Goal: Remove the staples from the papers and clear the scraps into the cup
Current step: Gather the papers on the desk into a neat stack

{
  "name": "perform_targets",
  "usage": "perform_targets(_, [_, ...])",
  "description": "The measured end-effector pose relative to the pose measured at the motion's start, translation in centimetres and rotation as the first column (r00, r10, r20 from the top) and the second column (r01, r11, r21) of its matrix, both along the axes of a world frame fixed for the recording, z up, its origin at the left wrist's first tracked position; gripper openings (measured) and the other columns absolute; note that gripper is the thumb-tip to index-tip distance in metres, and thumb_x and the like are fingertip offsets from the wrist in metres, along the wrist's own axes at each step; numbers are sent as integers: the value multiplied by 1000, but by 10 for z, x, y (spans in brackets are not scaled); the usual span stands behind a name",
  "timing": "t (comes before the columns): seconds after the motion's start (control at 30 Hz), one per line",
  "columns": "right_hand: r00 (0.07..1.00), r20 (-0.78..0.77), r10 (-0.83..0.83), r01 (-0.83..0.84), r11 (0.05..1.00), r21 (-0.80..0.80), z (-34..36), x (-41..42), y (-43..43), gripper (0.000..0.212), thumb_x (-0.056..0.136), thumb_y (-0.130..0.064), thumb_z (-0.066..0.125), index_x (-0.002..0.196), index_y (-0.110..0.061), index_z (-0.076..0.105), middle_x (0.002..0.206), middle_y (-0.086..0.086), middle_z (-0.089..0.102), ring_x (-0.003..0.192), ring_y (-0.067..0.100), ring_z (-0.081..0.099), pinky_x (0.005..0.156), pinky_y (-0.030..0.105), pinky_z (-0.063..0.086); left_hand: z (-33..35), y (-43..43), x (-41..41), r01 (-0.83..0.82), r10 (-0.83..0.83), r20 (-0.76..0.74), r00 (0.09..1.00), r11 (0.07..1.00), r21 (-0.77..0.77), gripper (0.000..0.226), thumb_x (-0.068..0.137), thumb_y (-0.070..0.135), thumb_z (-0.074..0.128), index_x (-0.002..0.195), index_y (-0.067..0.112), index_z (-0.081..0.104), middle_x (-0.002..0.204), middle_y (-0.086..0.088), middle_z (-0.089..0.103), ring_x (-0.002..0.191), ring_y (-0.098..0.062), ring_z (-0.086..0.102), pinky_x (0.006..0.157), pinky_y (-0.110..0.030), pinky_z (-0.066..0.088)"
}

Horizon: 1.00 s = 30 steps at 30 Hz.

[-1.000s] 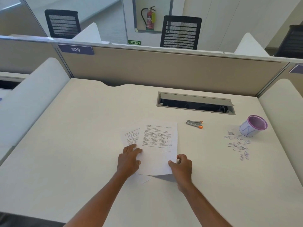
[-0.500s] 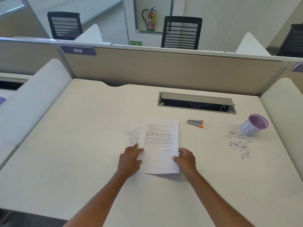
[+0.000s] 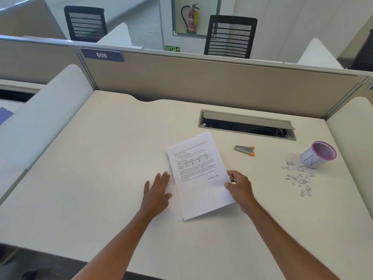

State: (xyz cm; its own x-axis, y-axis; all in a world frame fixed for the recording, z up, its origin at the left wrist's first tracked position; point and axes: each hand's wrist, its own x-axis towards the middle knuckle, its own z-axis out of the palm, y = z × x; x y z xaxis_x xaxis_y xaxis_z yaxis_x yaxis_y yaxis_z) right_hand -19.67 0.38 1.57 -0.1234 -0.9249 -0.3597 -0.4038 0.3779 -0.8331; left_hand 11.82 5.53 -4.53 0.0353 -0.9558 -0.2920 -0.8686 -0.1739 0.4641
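Pinching the right edge of the papers (image 3: 198, 174) mid-desk, the right hand (image 3: 240, 186) holds them; the left hand (image 3: 158, 189) lies flat, fingers spread, touching their left edge.

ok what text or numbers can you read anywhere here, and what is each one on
"008": blue plate on the desk divider.
"EXIT", with arrow: green sign on the far wall.
"N": handwritten on the cup.
Papers held by the right hand: printed text and a table, too small to read.
Fire extinguisher label: too blurred.
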Motion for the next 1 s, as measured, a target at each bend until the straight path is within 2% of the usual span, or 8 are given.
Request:
perform_targets(0.1, [997, -73, 6, -3, 999, 38, -8, 3, 2, 43, 86, 3, 60, 111, -28, 76, 98, -9, 79, 95, 21, 76, 80, 34, 58, 0, 0, -4, 40, -40, 8, 999, 999, -3, 82, 112, 23, 53, 176, 33, 2, 181, 19, -3, 171, -12, -9, 137, -51, -9])
perform_targets(0.23, [971, -232, 50, -35, 997, 67, -20, 9, 6, 35, 86, -5, 60, 110, -27, 73, 104, -4, 73, 99, 25, 70, 84, 40, 59, -2, 1, -6, 121, -120, 90, 989, 993, -5, 74, 115, 28, 48, 173, 46, 6, 182, 18, -5, 171, -19, -12, 135, -59, -6])
perform_targets(0.4, [921, -383, 67, -38, 996, 84, -27, 21, 9, 43, 92, -19, 64, 135, -24, 65, 127, 9, 54, 122, 34, 57, 93, 42, 55, -1, 0, -4, 154, -156, 125, 980, 988, 22, 70, 116, 35, 47, 173, 48, 8, 183, 16, -6, 171, -20, -12, 134, -60, -4])
perform_targets(0.6, [965, -259, 27, -9, 998, 70, -21, 32, 9, 46, 89, -20, 68, 134, -24, 64, 121, 8, 52, 114, 33, 61, 97, 44, 57, 2, -1, -2, 152, -154, 112, 982, 988, 30, 72, 114, 38, 51, 173, 47, 11, 183, 17, -3, 171, -18, -9, 135, -59, -2])
perform_targets(0.67, [977, -210, 22, -7, 998, 69, -18, 32, 8, 43, 89, -19, 70, 132, -24, 65, 119, 7, 54, 108, 29, 63, 91, 39, 56, 2, -1, -2, 150, -153, 105, 983, 988, 27, 72, 114, 38, 52, 173, 46, 12, 183, 17, -3, 171, -18, -9, 135, -59, -2])
perform_targets(0.77, [997, -81, 13, -8, 998, 63, -12, 30, 9, 41, 90, -15, 74, 128, -26, 64, 117, 1, 69, 100, 19, 70, 80, 34, 57, 1, -1, -1, 140, -141, 83, 986, 990, 20, 72, 113, 37, 53, 173, 46, 14, 183, 18, -2, 171, -18, -8, 135, -59, -2])
perform_targets(0.87, [995, 87, -39, 29, 994, 105, -8, 27, 6, 42, 91, -21, 80, 127, -33, 63, 113, -5, 75, 101, 17, 74, 86, 37, 61, -1, 0, -1, 135, -135, 74, 988, 991, 15, 72, 113, 36, 54, 173, 46, 14, 183, 18, -1, 171, -18, -9, 135, -59, -3])
perform_targets(1.0, [994, 104, -43, 30, 992, 123, -6, 22, -7, 41, 91, -28, 83, 126, -31, 62, 111, -2, 76, 99, 18, 75, 74, 32, 55, -2, 1, -1, 137, -138, 58, 989, 990, 14, 72, 113, 35, 54, 173, 46, 15, 183, 17, 0, 171, -19, -9, 134, -60, -4])
